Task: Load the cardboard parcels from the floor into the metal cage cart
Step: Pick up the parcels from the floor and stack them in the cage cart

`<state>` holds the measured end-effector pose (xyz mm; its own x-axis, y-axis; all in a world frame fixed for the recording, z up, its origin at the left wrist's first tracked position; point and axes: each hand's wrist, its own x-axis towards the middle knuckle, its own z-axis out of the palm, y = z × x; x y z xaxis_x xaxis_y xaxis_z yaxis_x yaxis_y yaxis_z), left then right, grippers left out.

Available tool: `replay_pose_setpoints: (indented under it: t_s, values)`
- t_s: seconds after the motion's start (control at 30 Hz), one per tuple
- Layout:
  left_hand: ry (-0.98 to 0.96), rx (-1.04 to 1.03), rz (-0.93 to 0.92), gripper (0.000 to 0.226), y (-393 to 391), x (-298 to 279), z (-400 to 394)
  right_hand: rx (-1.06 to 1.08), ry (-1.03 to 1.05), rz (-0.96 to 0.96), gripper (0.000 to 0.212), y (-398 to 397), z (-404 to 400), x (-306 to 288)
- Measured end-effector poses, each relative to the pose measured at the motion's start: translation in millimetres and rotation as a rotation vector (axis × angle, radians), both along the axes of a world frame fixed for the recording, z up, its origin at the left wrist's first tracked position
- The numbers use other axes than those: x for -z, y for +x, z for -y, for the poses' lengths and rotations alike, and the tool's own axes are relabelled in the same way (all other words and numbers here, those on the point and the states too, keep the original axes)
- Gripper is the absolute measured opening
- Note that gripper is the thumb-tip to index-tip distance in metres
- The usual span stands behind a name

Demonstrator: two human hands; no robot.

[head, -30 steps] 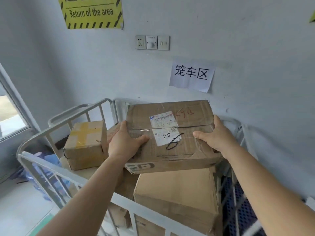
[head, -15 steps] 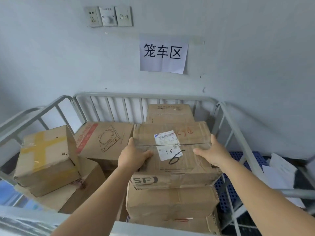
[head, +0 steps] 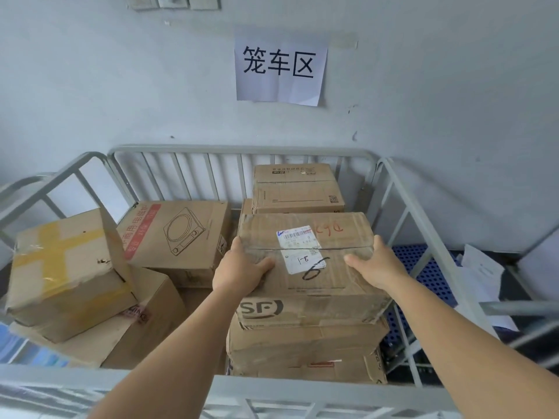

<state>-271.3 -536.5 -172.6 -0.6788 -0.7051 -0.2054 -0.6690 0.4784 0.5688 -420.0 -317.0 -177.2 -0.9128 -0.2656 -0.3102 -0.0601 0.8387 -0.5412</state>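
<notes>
both hands grip one cardboard parcel on a stack inside the metal cage cart.

left hand (head: 239, 272) and right hand (head: 378, 266) clasp opposite sides of the sf parcel (head: 305, 267), thumbs on its top; it rests on a lower box (head: 302, 343) in the cage cart (head: 242, 151), near a yellow-taped box (head: 66, 267), a cooker box (head: 178, 231) and a rear box (head: 296, 189); a paper sign (head: 279, 71) hangs on the wall.

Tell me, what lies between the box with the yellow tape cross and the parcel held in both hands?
In the head view, the box printed with a cooker drawing lies between the yellow-taped box and the held parcel.
</notes>
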Motion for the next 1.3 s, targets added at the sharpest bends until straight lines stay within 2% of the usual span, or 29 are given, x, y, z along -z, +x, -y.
replay_pose_setpoints:
  t_s: [0.17, 0.33, 0.43, 0.53, 0.67, 1.03, 1.3]
  values:
    - [-0.068, 0.005, 0.037, 0.072, 9.3, -6.3, -12.5, -0.098, 0.119, -0.143, 0.085, 15.0, -8.3, 1.8]
    - [-0.187, 0.053, 0.108, 0.073, 35.9, -20.5, -40.3, -0.315, 0.203, -0.315, 0.087, 43.0, -19.1, -11.0]
    - [-0.255, 0.041, 0.142, 0.057, 60.1, -27.3, -56.6, -0.451, 0.217, -0.375, 0.087, 66.4, -22.3, -21.8]
    - [-0.316, 0.019, 0.158, 0.064, 93.4, -32.1, -69.8, -0.55, 0.164, -0.373, 0.085, 93.4, -19.3, -30.2]
    - [-0.344, -0.086, 0.133, 0.076, 153.0, -35.0, -77.9, -0.699, 0.094, -0.37, 0.083, 139.0, -3.5, -32.1]
    - [-0.319, -0.42, 0.202, 0.074, 363.7, -17.6, -73.0, -1.123, 0.046, -0.326, 0.075, 310.0, 73.9, -21.0]
    - [-0.223, -0.59, 0.303, 0.074, 521.0, 6.2, -57.9, -1.329, 0.076, -0.27, 0.073, 457.6, 133.8, -1.3]
